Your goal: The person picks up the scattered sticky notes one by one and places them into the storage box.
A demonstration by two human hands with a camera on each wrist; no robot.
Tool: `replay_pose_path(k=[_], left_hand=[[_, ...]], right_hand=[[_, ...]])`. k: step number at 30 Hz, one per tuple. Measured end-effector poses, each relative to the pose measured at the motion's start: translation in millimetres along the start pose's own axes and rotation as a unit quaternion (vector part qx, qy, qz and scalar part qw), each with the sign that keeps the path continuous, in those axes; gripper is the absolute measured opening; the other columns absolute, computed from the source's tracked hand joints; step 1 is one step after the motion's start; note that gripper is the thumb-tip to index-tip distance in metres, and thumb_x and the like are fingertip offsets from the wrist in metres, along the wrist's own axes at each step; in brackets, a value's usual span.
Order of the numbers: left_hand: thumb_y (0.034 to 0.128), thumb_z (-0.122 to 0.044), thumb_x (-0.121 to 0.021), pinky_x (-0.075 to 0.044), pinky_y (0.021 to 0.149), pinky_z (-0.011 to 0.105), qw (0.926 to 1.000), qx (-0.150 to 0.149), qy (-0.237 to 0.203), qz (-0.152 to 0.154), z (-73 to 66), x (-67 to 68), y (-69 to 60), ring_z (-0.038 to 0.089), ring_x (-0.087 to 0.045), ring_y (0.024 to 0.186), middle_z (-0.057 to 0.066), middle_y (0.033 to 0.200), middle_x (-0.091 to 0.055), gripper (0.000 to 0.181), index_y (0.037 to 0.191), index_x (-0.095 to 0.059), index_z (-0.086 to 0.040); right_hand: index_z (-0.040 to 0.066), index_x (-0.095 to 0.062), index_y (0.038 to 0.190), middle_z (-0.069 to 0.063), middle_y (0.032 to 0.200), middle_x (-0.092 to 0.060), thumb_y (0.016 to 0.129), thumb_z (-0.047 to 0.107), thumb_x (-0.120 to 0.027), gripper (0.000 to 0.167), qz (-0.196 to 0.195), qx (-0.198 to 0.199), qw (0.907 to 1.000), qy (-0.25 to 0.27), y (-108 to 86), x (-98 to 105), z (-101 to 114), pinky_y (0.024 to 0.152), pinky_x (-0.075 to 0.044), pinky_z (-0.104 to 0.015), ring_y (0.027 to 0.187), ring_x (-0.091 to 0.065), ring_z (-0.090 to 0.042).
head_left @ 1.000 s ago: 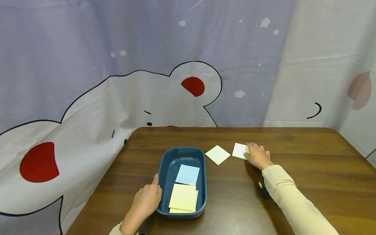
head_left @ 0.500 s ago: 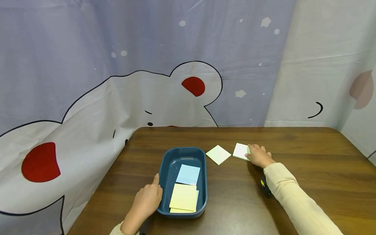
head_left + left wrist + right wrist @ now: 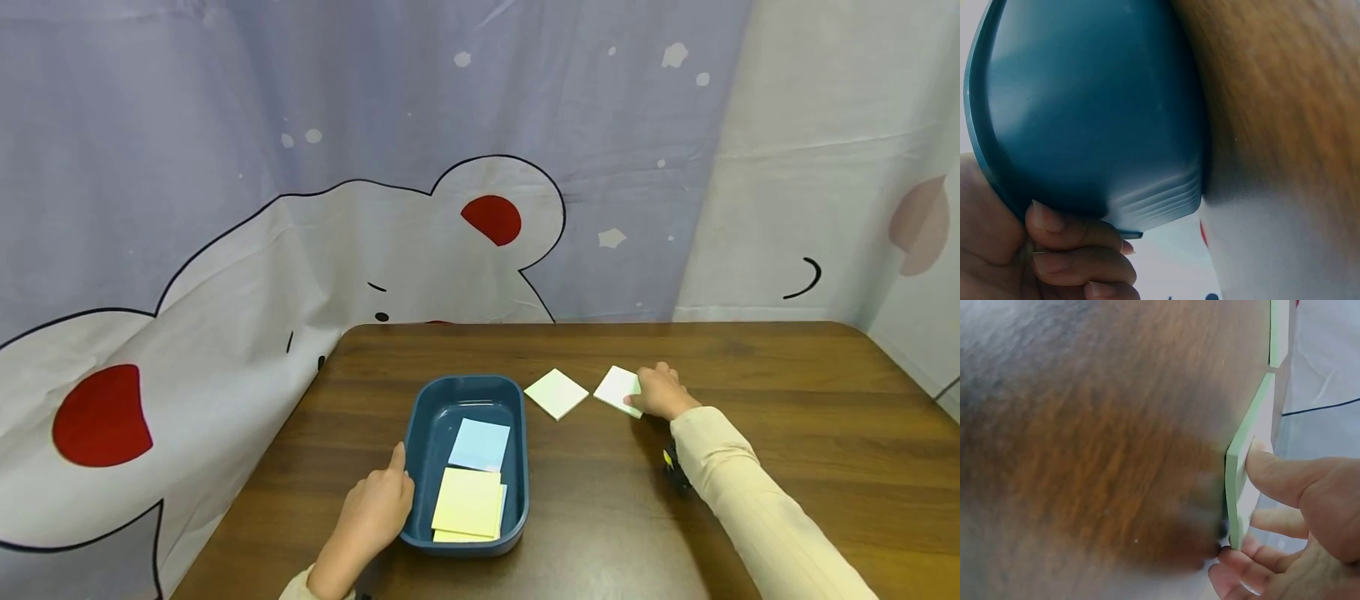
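My left hand (image 3: pixel 375 508) grips the left rim of a dark blue plastic bin (image 3: pixel 522 500), its index finger lying along the edge. In the left wrist view, curled fingers (image 3: pixel 1079 269) sit beneath the bin's rim. A pale green sticky note pad (image 3: pixel 617 387) lies at the far right of the bin, with my right hand (image 3: pixel 662 393) pinching its right side. The right wrist view has the thumb on the pad's top face and other fingers at its edge; that near edge looks slightly raised. Another pale green pad (image 3: pixel 557 393) rests between bin and right hand.
Inside the bin lie a light blue pad (image 3: pixel 480 445) and yellow pads (image 3: pixel 467 502), partly over another light blue one. The brown wooden table (image 3: pixel 787 433) ends at a patterned curtain (image 3: pixel 360 233) behind it.
The pad under my right hand has turned slightly clockwise and its right corner has come nearer me. My right fingers have drawn in around it. The left hand and bin stay put.
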State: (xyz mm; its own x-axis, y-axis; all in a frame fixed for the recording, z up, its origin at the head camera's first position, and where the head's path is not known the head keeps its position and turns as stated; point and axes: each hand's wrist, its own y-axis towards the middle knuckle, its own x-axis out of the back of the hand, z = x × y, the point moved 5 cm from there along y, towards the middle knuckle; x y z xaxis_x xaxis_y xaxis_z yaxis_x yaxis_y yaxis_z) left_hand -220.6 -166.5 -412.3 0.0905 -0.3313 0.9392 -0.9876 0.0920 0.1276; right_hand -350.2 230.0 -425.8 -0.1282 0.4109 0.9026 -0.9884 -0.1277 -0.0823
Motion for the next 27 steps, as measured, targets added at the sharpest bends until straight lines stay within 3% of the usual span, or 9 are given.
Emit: replay_pose_path(k=[6, 10, 16, 22, 27], left_hand=[[0.0927, -0.013, -0.048, -0.043, 0.051, 0.044, 1.0000, 0.003, -0.002, -0.004, 1.0, -0.5, 0.0, 0.024, -0.055, 0.052, 0.020, 0.073, -0.066, 0.050, 0.137, -0.044, 0.009], [0.0925, -0.013, -0.048, -0.044, 0.052, 0.044, 1.0000, 0.006, -0.001, -0.004, 1.3, -1.5, 0.4, 0.025, -0.057, 0.053, 0.021, 0.076, -0.067, 0.050, 0.137, -0.045, 0.008], [0.0925, -0.014, -0.048, -0.044, 0.052, 0.046, 1.0000, 0.003, 0.005, -0.003, 1.5, -0.8, 0.2, 0.027, -0.058, 0.054, 0.021, 0.076, -0.067, 0.050, 0.137, -0.045, 0.008], [0.0926, -0.014, -0.048, -0.044, 0.052, 0.045, 1.0000, 0.005, 0.001, -0.002, 1.9, 0.6, -0.7, 0.026, -0.057, 0.054, 0.022, 0.077, -0.068, 0.050, 0.137, -0.045, 0.008], [0.0932, -0.014, -0.048, -0.045, 0.053, 0.046, 1.0000, 0.003, -0.003, -0.005, 2.1, -0.6, 0.1, 0.028, -0.060, 0.056, 0.023, 0.081, -0.069, 0.049, 0.137, -0.046, 0.008]], right_hand=[[-0.013, -0.048, 0.097, -0.035, 0.100, -0.037, 0.085, 0.013, -0.071, 0.036, -0.026, -0.002, 0.9994, 0.021, -0.6, 5, 3, 0.078, -0.040, -0.057, 0.092, -0.043, -0.050], [-0.012, -0.049, 0.093, -0.036, 0.097, -0.043, 0.082, 0.007, -0.072, 0.032, -0.053, 0.011, 0.9983, 0.023, -2.1, 6, 3, 0.076, -0.042, -0.054, 0.093, -0.048, -0.051], [-0.016, -0.054, 0.104, -0.031, 0.094, -0.061, 0.087, 0.002, -0.063, 0.026, -0.086, 0.021, 0.9955, 0.034, -6.4, 6, 1, 0.070, -0.047, -0.047, 0.084, -0.060, -0.041], [-0.017, -0.055, 0.112, -0.036, 0.111, -0.058, 0.091, 0.002, -0.055, 0.029, -0.084, 0.013, 0.9933, 0.078, -7.2, 13, -3, 0.082, -0.047, -0.053, 0.101, -0.057, -0.049], [-0.018, -0.057, 0.112, -0.038, 0.115, -0.057, 0.090, 0.004, -0.056, 0.031, -0.078, 0.013, 0.9921, 0.098, -7.3, 15, -5, 0.088, -0.045, -0.056, 0.108, -0.054, -0.052]])
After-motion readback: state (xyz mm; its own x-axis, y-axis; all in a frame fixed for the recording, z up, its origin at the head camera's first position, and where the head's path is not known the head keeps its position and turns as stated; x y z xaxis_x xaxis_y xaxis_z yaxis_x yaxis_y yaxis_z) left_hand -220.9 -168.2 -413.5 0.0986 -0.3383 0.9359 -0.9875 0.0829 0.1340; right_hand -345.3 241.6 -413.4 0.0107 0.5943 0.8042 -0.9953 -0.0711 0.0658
